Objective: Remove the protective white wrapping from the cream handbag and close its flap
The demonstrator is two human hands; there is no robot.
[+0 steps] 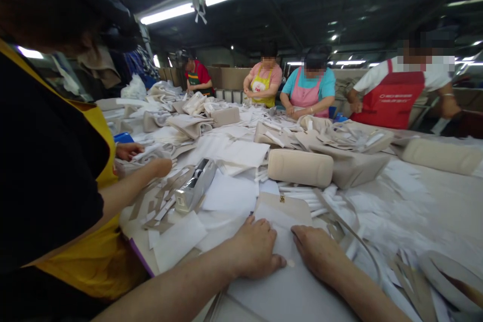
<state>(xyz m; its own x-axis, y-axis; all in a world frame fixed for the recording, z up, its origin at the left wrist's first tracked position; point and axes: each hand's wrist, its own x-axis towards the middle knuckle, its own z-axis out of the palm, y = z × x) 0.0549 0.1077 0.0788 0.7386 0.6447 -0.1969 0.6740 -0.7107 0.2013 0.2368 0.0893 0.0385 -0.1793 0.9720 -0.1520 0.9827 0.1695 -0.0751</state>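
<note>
Left hand: left hand (253, 251) lies palm down, fingers spread flat, pressing on the white sheet (279, 241); it grips nothing.
Right hand: right hand (319, 254) lies palm down just beside the left, fingers together, also flat on the white sheet; it grips nothing.
White sheet: spread over the beige bag (283, 206), whose flap and small gold clasp show just past the fingertips; the clasp is too small to make out in detail.
Beige strap: beige strap (354, 234) curves away from the beige bag to the right of the right hand.
Tape dispenser: tape dispenser (195, 186) stands to the left of and beyond the beige bag, among loose white sheets.
Padded roll: padded roll (301, 167) lies on its side beyond the beige bag, touching a folded bag to its right.
Co-worker, near: a person in a yellow apron (94, 241) sits well left of the beige bag, one hand (160, 166) resting on strips near the tape dispenser.
Co-workers, far: four people in aprons (307, 93) stand across the table, well beyond the beige bag.
Table: table (433, 196) covered in white paper and beige pieces, bare part to the right of the beige bag.
</note>
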